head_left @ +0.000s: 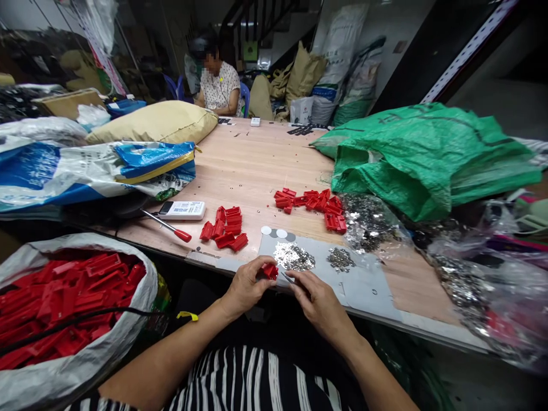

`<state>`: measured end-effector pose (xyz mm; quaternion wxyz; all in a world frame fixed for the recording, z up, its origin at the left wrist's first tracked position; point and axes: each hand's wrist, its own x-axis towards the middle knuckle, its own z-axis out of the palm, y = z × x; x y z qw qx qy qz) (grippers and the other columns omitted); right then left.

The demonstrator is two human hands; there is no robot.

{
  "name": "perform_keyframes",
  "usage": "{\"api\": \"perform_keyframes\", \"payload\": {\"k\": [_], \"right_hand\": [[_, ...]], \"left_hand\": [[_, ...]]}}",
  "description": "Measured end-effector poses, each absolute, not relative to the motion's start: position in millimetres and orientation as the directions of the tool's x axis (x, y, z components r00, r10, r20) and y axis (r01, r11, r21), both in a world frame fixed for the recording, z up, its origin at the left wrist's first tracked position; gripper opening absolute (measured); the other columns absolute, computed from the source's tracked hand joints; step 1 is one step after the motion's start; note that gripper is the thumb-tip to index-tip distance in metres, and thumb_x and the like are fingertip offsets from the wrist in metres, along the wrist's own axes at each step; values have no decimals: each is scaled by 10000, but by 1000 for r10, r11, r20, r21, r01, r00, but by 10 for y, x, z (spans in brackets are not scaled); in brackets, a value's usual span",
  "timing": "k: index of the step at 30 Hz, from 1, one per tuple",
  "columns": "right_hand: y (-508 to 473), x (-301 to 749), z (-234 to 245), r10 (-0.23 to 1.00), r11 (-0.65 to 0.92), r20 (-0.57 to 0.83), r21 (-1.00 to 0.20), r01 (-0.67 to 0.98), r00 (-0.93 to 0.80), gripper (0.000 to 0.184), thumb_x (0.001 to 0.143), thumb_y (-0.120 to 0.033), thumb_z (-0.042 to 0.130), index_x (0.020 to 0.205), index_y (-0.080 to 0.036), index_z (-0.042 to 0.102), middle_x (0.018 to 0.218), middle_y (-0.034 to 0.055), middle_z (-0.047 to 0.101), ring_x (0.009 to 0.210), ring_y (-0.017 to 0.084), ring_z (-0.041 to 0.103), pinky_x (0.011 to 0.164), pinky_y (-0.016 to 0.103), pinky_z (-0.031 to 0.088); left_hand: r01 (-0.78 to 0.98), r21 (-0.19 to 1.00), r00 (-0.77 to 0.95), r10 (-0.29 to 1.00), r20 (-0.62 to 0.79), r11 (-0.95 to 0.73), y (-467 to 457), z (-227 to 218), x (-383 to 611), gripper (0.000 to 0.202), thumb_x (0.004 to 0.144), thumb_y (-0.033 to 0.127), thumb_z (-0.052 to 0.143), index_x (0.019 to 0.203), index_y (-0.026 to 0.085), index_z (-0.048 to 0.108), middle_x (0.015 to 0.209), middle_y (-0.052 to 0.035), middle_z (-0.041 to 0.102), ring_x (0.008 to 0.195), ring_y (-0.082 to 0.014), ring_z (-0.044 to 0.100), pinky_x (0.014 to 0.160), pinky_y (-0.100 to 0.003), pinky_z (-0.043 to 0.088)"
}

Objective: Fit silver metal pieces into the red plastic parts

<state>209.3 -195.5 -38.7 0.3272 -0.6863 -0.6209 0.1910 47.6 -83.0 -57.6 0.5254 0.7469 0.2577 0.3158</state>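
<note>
Between the thumb and fingers of my left hand is a small red plastic part, held at the table's front edge. My right hand pinches a thin grey metal piece close beside it; its exact kind is too small to tell. Just beyond both hands, a pile of shiny metal pieces and a smaller metal pile lie on a grey mat. Red parts sit in a group to the left, and more red parts lie farther back.
A sack of red parts stands at the left. A red-handled screwdriver lies near a white box. Green sacking and a clear bag of metal pieces occupy the right. Another person sits across the table.
</note>
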Motion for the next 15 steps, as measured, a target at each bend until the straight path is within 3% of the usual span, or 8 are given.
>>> {"api": "perform_keyframes", "payload": {"k": [5,15], "right_hand": [[-1922,2071,-409,985,-46,98,-655,754,144,151,887,-180,459,937,-228,593,893,35,657,807,187,617,735,320,479],[-1851,2095,-394,989,-30,95,-612,791,110,171,874,-168,485,917,-218,642,872,38,670,814,180,627,740,297,478]], "left_hand": [[74,895,699,663,268,-440,-756,-623,508,409,714,152,705,1108,252,651,1048,-58,701,992,-221,631,897,-346,464],[79,882,730,630,266,-464,-685,-610,521,417,704,167,725,1105,263,666,966,-47,723,909,-211,651,842,-331,484]]}}
